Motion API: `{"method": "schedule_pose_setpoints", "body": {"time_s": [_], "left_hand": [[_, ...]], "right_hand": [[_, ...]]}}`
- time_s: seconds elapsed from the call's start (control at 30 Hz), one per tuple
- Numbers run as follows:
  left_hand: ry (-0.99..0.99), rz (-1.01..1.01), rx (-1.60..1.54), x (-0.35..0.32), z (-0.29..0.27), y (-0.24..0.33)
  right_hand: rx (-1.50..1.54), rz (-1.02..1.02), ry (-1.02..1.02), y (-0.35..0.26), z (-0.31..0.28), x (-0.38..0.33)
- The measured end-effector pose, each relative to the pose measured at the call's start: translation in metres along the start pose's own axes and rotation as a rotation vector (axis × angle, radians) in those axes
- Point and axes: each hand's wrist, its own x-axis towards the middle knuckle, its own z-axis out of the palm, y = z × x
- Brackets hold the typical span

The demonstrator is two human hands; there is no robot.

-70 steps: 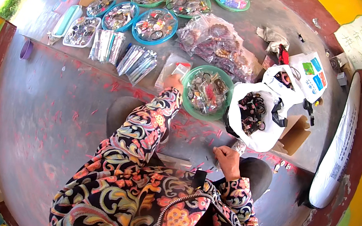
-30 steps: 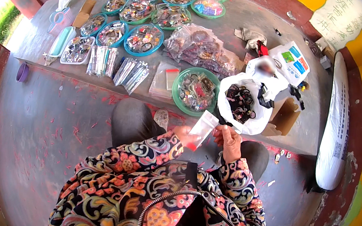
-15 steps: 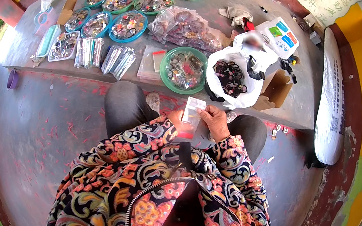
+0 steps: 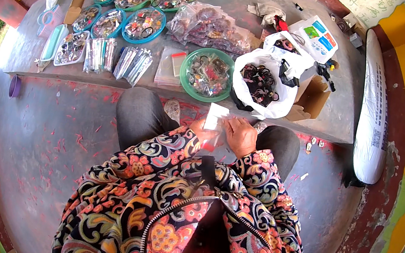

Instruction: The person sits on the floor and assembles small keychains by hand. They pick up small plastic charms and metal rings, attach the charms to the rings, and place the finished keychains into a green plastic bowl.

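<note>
Between my knees, a small clear plastic bag with a red strip at its lower end and a white card (image 4: 215, 116) at its upper end is held in my hands. My left hand (image 4: 201, 130) is closed on the left side of the bag. At the right edge, my right hand (image 4: 241, 136) has its fingers bent and pressed together on the clear plastic. Straight ahead is a green plastic basin (image 4: 183, 79) filled with small wrapped items. To its right stands a white plastic bag (image 4: 280, 106) of dark hair ties (image 4: 260, 84).
On the raised concrete ledge (image 4: 129, 88) lie a stack of clear bags (image 4: 165, 73), bundled packs (image 4: 133, 65), several filled basins and a heap of bagged goods (image 4: 209, 25). An open cardboard box (image 4: 312, 98) stands at right. A long white sack (image 4: 371, 115) leans beyond it.
My right fingers have slid off the white card to the right, onto the clear plastic edge. The small bag has shifted slightly up and left. My left hand stays on it.
</note>
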Motion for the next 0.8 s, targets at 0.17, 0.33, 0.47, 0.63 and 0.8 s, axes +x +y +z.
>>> {"method": "schedule_pose_setpoints", "body": {"time_s": [0.17,0.33,0.47,0.63,0.8], "left_hand": [[0.065,0.001,0.017,-0.003,0.011,0.006],[0.055,-0.039,0.070,-0.002,0.005,0.003],[0.059,-0.056,0.124,-0.002,0.005,0.005],[0.014,-0.107,-0.038,-0.002,0.002,0.008],[0.017,-0.192,-0.033,-0.005,0.003,0.014]], "right_hand": [[0.263,0.261,-0.031,0.000,0.002,0.000],[0.591,0.562,-0.130,0.010,0.011,-0.001],[0.651,0.575,-0.112,0.008,0.012,-0.001],[0.315,0.301,-0.030,0.006,0.011,0.000],[-0.043,-0.078,0.027,-0.003,0.000,0.001]]}}
